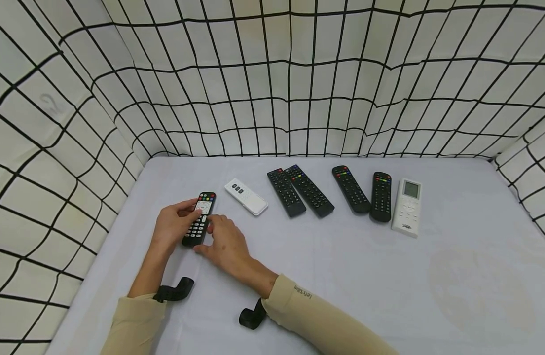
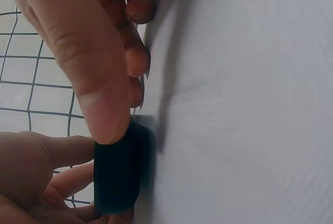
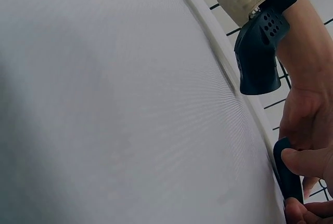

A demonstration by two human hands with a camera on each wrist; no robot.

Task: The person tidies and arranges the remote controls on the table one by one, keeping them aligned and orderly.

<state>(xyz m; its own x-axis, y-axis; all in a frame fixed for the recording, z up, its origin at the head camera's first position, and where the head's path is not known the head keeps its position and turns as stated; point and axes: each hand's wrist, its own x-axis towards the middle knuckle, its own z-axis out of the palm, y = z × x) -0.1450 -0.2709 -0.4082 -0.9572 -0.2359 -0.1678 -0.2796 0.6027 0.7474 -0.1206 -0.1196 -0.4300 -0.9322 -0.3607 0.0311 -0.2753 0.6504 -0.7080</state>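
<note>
A black remote control (image 1: 195, 230) with white and coloured buttons lies on the white tabletop, on the left side in the head view. My left hand (image 1: 176, 224) holds it from the left, the thumb lying across its button face. From the right, my right hand (image 1: 228, 245) grips its edge, with the thumb near the lower end. In the left wrist view, the left thumb (image 2: 101, 99) meets the dark remote end (image 2: 118, 174). The right wrist view shows part of the remote (image 3: 289, 174) between fingers; its underside is hidden.
A small white remote (image 1: 246, 197) lies just right of my hands. Further right are two black remotes side by side (image 1: 286, 192) (image 1: 309, 191), two more black ones (image 1: 351, 190) (image 1: 381, 197) and a white remote with a screen (image 1: 407, 207). Black netting (image 1: 290, 64) surrounds the table.
</note>
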